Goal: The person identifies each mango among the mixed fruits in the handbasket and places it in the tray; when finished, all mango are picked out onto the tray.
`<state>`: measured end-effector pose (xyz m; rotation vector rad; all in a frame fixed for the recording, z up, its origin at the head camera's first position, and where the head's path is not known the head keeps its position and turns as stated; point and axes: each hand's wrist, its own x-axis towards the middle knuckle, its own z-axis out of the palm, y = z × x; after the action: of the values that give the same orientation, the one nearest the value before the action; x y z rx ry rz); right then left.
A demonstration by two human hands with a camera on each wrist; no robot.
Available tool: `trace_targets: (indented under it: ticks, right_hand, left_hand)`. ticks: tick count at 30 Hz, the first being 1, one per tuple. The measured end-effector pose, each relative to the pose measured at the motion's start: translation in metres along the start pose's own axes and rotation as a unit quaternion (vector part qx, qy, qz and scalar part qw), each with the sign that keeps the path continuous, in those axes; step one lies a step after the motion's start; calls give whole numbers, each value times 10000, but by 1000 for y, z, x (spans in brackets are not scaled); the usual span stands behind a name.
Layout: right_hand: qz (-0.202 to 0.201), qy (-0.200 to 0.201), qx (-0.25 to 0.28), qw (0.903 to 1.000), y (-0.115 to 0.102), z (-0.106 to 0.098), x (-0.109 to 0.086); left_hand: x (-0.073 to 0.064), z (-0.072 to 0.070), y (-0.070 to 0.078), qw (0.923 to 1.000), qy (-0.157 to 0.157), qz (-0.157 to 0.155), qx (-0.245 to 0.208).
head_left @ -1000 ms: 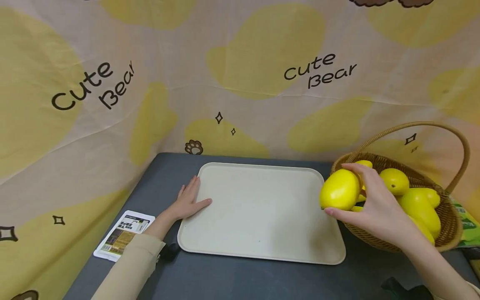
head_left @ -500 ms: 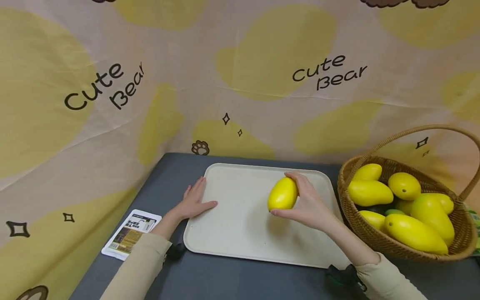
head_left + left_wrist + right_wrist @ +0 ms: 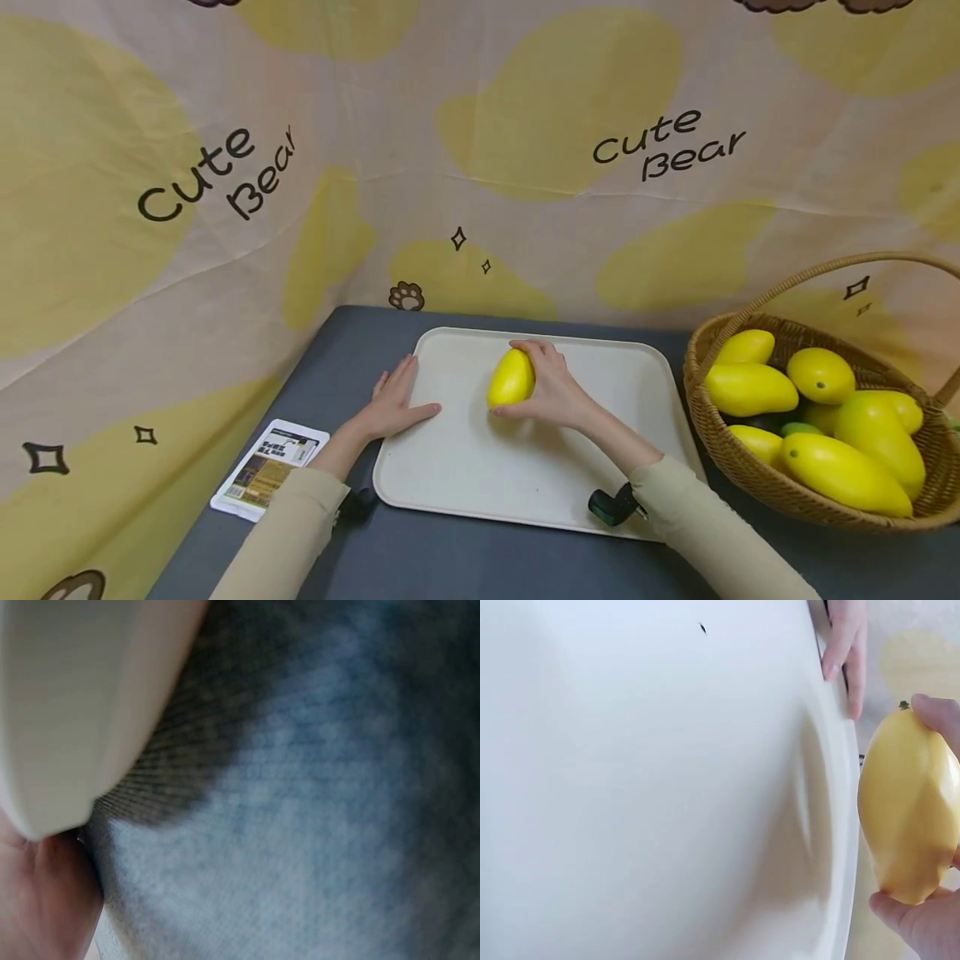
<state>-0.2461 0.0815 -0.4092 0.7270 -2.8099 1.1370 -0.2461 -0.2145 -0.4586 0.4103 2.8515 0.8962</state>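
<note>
In the head view my right hand grips a yellow mango between thumb and fingertips, over the middle of a cream tray. The right wrist view shows the mango held end to end, a small dark stem at its top, and a shadow on the tray. My left hand rests on the tray's left edge, fingers straight and thumb stretched over the rim. Only part of the left hand shows at the lower left of the left wrist view.
A wicker basket with a tall handle holds several yellow mangoes at the right. A white printed packet lies by the left forearm. Behind the dark grey table hangs a patterned cloth.
My right hand has carried the mango left from beside the basket to over the middle of the tray. The left hand stays on the tray's edge; the head view has shifted slightly.
</note>
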Motion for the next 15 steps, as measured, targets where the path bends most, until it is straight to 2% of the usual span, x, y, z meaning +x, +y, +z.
trace_targets:
  ticks: [6,15]
  right_hand:
    - [258,-166,74,9995,1,14,25]
    - [135,-462,-189,9987,-2,29,53]
  left_hand:
    - [-2,0,3,10000,4,-4,5]
    - [-1,0,1,10000,-10,13,-18]
